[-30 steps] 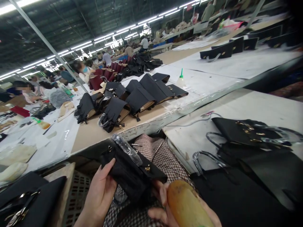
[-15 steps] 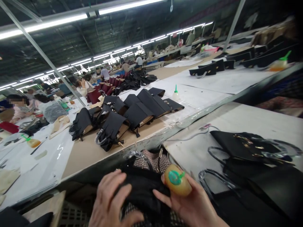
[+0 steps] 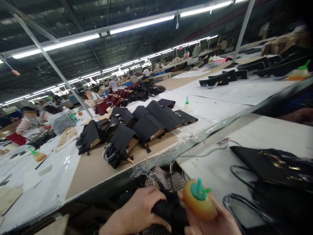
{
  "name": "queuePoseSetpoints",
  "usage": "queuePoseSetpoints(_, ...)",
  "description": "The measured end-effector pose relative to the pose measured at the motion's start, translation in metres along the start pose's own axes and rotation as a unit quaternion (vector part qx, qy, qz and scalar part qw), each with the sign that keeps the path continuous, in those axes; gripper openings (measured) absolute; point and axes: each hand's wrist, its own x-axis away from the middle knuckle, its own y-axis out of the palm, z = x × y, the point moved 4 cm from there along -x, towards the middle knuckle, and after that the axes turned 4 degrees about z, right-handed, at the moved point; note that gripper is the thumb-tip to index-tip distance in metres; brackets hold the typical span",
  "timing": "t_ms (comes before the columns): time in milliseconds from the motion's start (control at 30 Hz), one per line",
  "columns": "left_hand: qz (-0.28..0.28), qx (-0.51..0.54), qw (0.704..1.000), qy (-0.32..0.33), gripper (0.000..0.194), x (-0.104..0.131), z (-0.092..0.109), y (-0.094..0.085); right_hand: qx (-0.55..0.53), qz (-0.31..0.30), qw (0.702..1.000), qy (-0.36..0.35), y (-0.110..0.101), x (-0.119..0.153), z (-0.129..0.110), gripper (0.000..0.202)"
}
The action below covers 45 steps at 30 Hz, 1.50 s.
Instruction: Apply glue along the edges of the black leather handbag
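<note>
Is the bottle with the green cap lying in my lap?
No, the bottle is in your right hand, its green cap pointing up.

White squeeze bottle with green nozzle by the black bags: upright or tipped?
Upright: the white squeeze bottle stands on the white-covered table, its green nozzle pointing up.

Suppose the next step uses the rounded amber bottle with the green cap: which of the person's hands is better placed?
Most likely the right hand: it holds the bottle beside the soft black material, while the left hand is occupied gripping that material.
</note>
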Motion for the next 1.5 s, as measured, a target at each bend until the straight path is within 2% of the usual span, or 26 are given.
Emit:
queuePoseSetpoints(67, -0.036, 0.061, 0.994, -0.087, 0.045, 0.001, -0.001, -0.014, -0.013, -0.016, 1.0, -0.004, 0.011, 0.004, -0.001, 0.044)
queuePoseSetpoints(167, -0.019, 0.072, 0.985, -0.157, 0.017, 0.002, -0.004, -0.039, -0.023, 0.015, 0.999, -0.018, 0.017, 0.014, -0.01, 0.054)
queuePoseSetpoints(200, -0.012, 0.075, 0.983, -0.167, 0.013, 0.004, -0.004, -0.048, -0.025, 0.033, 0.999, -0.03, 0.016, 0.018, -0.014, 0.055)
queuePoseSetpoints(367, 0.016, 0.137, 0.975, -0.172, 0.015, 0.015, 0.0, -0.081, 0.012, 0.104, 0.991, -0.078, 0.008, 0.036, -0.029, 0.036)
queuePoseSetpoints(500, 0.034, 0.19, 0.963, -0.188, 0.024, 0.023, -0.001, -0.091, 0.066, 0.163, 0.978, -0.116, 0.002, 0.039, -0.033, 0.026)
queuePoseSetpoints(567, 0.034, 0.215, 0.956, -0.197, 0.024, 0.023, -0.004, -0.09, 0.09, 0.162, 0.974, -0.129, 0.004, 0.035, -0.033, 0.028)
queuePoseSetpoints(633, 0.014, 0.209, 0.958, -0.198, 0.023, 0.022, -0.004, -0.087, 0.107, 0.126, 0.978, -0.13, 0.01, 0.03, -0.031, 0.038)
queuePoseSetpoints(733, -0.04, 0.123, 0.972, -0.194, 0.028, 0.016, 0.003, -0.087, 0.121, 0.084, 0.986, -0.074, 0.024, 0.022, -0.021, 0.056)
queuePoseSetpoints(800, -0.071, 0.055, 0.978, -0.187, 0.026, 0.012, 0.011, -0.089, 0.106, 0.097, 0.989, -0.04, 0.029, 0.018, -0.014, 0.056)
queuePoseSetpoints(900, -0.099, 0.005, 0.977, -0.189, 0.021, 0.008, 0.019, -0.082, 0.061, 0.145, 0.986, -0.046, 0.029, 0.014, -0.004, 0.041)
queuePoseSetpoints(967, -0.085, 0.028, 0.974, -0.207, 0.022, 0.008, 0.019, -0.067, 0.044, 0.163, 0.985, -0.044, 0.023, 0.013, 0.002, 0.035)
queuePoseSetpoints(1100, 0.007, 0.155, 0.953, -0.261, 0.024, 0.019, 0.012, -0.03, 0.023, 0.171, 0.984, -0.035, 0.011, 0.015, 0.011, 0.03)
queuePoseSetpoints(1167, 0.041, 0.192, 0.939, -0.282, 0.019, 0.026, 0.011, -0.02, 0.017, 0.166, 0.985, -0.031, 0.009, 0.018, 0.013, 0.029)
queuePoseSetpoints(1233, 0.056, 0.2, 0.933, -0.293, 0.02, 0.03, 0.012, -0.016, 0.024, 0.155, 0.987, -0.027, 0.012, 0.019, 0.014, 0.033)
queuePoseSetpoints(1333, 0.05, 0.212, 0.931, -0.292, 0.03, 0.029, 0.014, -0.017, 0.045, 0.133, 0.99, -0.018, 0.022, 0.016, 0.017, 0.039)
queuePoseSetpoints(1500, 0.018, 0.22, 0.942, -0.254, 0.028, 0.023, 0.01, -0.014, 0.051, 0.113, 0.992, -0.014, 0.03, 0.007, 0.022, 0.032)
